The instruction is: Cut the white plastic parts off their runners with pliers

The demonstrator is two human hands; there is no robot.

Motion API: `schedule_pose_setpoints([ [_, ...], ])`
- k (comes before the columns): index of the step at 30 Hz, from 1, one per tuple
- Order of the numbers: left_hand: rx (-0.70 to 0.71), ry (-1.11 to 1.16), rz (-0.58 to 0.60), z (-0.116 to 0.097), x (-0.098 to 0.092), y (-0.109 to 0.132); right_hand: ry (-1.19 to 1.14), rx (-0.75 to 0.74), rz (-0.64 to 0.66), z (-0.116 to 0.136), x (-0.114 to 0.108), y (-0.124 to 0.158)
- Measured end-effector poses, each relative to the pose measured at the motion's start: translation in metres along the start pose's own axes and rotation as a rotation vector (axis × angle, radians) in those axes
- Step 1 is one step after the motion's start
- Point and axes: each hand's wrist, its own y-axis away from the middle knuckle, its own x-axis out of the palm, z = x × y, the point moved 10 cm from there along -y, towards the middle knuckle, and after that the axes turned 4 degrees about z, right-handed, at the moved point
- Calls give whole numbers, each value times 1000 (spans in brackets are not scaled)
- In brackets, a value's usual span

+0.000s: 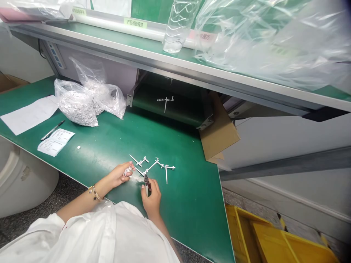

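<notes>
On the green bench (181,208), beside a white plastic runner (153,166), the left hand (117,175) clasps white pieces (127,170); the right hand (151,197) grips pliers (147,181).

Right hand (151,199) half-hides a tool (147,183) — maybe cutters.

Bench (175,208) top was solid green with a slight shine. Parts (155,166) near its front edge were white, clump (127,170) beside them white too. Pliers (147,181) looked dark with a reddish tint, hard to tell. Bracelet (93,193) was gold with a dark charm. Sleeve (82,233) white. Bag (76,106) near the left edge showed silver-white flecks. Sheet (29,115) white; slip (56,141) white with rows of black print; pen (52,130) black with silver trim. Cardboard (219,133) tan. Crates (274,243) past the right edge bright yellow. Floor (35,215) speckled grey. Label (135,23) on the shelf pale green, black text.
</notes>
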Motion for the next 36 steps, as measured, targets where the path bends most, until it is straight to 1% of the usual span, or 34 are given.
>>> schedule_pose_setpoints([
  [3,121,-264,6,-28,8,-15,0,-4,-6,-1,-1,-1],
  [5,210,-556,-7,-49,16,-24,0,-4,-1,-1,-1,-2],
  [7,367,-997,-40,-76,32,-29,-1,-9,6,-1,0,-2],
  [8,471,-1258,-31,-87,45,-29,-3,-12,10,-1,1,-2],
  [9,582,-1524,7,-92,62,-28,-6,-15,12,-1,1,-2],
  [10,687,-1775,76,-91,78,-27,-8,-18,12,-1,1,-2],
  [11,772,-1994,167,-85,90,-26,-10,-22,13,-1,1,-3],
  [12,836,-2171,259,-78,99,-26,-12,-26,13,-1,1,-3],
  [13,879,-2304,343,-70,103,-27,-14,-30,15,-1,1,-3],
  [15,935,-2448,458,-58,106,-31,-15,-29,21,-2,2,-3],
  [18,983,-2450,560,-48,106,-36,-15,-20,38,-3,3,-4],
  [20,991,-2398,574,-46,104,-40,-15,-23,45,-3,4,-4],
  [21,980,-2376,560,-47,102,-42,-14,-27,45,-2,4,-4],
  [23,931,-2341,492,-55,95,-47,-12,-31,43,-2,3,-4],
  [26,818,-2222,293,-81,79,-51,-16,-29,37,-3,2,-3],
  [27,782,-2138,215,-92,73,-50,-18,-25,33,-3,2,-3],
  [29,702,-1891,80,-108,59,-44,-15,-16,30,-3,0,-3],
  [30,650,-1735,39,-112,51,-39,-7,-11,31,-2,-1,-4],
  [31,591,-1564,16,-110,44,-35,5,-6,33,0,-2,-5],
  [33,456,-1222,26,-94,34,-25,37,9,41,5,-5,-9],
  [35,339,-958,77,-68,34,-14,63,35,47,11,-7,-13],
  [36,301,-874,104,-56,37,-8,66,48,56,14,-8,-16],
])
